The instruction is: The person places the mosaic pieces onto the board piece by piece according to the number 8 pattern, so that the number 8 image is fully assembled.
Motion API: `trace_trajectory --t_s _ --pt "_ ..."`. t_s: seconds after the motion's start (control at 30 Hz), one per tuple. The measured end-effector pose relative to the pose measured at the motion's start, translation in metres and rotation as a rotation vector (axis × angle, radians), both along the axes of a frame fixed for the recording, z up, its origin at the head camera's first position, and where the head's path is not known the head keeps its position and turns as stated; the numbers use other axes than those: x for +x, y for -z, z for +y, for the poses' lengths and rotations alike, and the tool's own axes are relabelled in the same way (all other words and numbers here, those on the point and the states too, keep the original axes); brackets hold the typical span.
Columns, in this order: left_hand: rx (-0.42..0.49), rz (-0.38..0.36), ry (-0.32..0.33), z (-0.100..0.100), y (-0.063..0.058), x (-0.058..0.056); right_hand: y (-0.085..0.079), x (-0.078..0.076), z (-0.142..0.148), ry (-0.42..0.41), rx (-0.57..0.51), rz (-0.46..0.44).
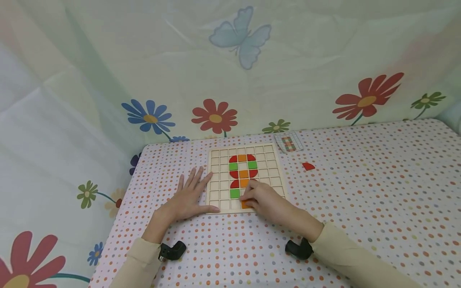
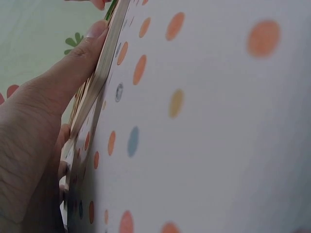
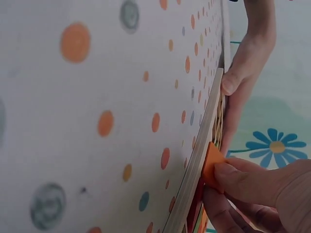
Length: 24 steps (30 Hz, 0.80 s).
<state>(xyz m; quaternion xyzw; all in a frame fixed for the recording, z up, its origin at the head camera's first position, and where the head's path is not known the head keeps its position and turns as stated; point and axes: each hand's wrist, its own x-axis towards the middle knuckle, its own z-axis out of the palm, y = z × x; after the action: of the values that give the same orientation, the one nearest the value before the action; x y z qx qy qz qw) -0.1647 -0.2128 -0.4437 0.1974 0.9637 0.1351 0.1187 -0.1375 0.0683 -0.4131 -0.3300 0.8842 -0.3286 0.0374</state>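
A pale wooden grid board [image 1: 266, 165] lies on the table. Red curved pieces, orange squares and green squares [image 1: 235, 193] fill some cells in a figure-like pattern. My right hand [image 1: 268, 202] is over the board's lower part, hiding several cells; its thumb and fingers pinch an orange square tile [image 3: 212, 166], which stands tilted near the front edge. Fingers spread, my left hand [image 1: 187, 198] rests at the board's left side, thumb [image 2: 92, 46] on the front left corner.
A small pattern card [image 1: 289, 143] lies beyond the board's back right corner. One loose red quarter-circle piece [image 1: 308, 166] is right of the board. Underneath is a dotted tablecloth [image 1: 360, 180], with a flowered curtain [image 1: 288, 88] behind. Each wrist bears a black device [image 1: 299, 249].
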Motion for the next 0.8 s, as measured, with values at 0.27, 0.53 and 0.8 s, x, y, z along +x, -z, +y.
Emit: trace_trajectory --t_s 0.27,0.53,0.8 --pt "0.012 -0.001 -0.001 0.0003 -0.0014 0.0006 0.0020 0.0055 -0.0047 0.014 0.064 0.109" --pt "0.006 -0.004 -0.005 0.0013 -0.0015 -0.0002 0.0037 0.0061 -0.0038 0.010 0.052 0.139" --pt "0.007 -0.002 -0.002 0.0003 0.0001 -0.0004 0.0089 0.0050 -0.0010 0.001 0.018 0.137"
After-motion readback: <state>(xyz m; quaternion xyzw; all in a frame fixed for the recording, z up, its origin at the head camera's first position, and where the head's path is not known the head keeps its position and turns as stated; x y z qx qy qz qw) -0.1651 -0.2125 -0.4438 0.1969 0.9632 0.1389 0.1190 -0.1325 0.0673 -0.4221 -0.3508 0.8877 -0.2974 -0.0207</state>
